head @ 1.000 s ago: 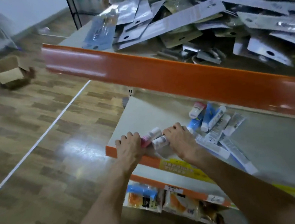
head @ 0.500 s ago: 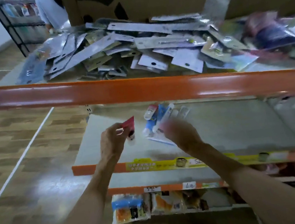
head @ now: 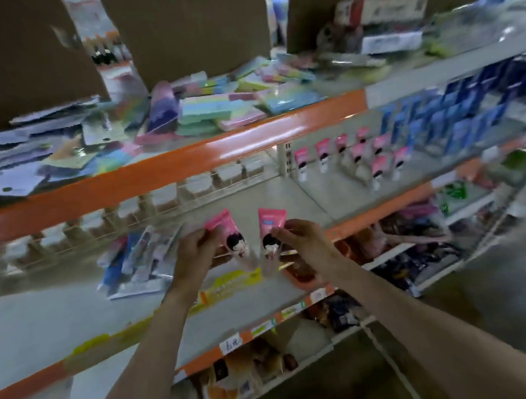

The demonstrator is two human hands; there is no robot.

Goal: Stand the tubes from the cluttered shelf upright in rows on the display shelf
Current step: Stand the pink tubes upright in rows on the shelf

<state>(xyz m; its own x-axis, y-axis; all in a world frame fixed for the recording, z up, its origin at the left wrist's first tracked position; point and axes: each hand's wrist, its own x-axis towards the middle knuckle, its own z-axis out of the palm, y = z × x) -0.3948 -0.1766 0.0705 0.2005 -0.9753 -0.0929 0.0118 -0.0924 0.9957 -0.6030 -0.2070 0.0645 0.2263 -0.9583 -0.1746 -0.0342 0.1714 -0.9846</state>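
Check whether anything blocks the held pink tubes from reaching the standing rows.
Nothing visible. Only bare shelf lies between the standing rows and the pink tubes held by the left hand and right hand.

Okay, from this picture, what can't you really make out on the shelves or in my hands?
Head view only.
Caps of the left pink tube in the left hand and the right pink tube in the right hand: smeared by motion blur.
Lettering on the standing pink tubes: too small, blurred.
Number of tubes in the lying pile: blurred, overlapping.

Each hand (head: 195, 251) (head: 302, 244) now holds a lifted pink tube (head: 230, 236) (head: 271, 233).
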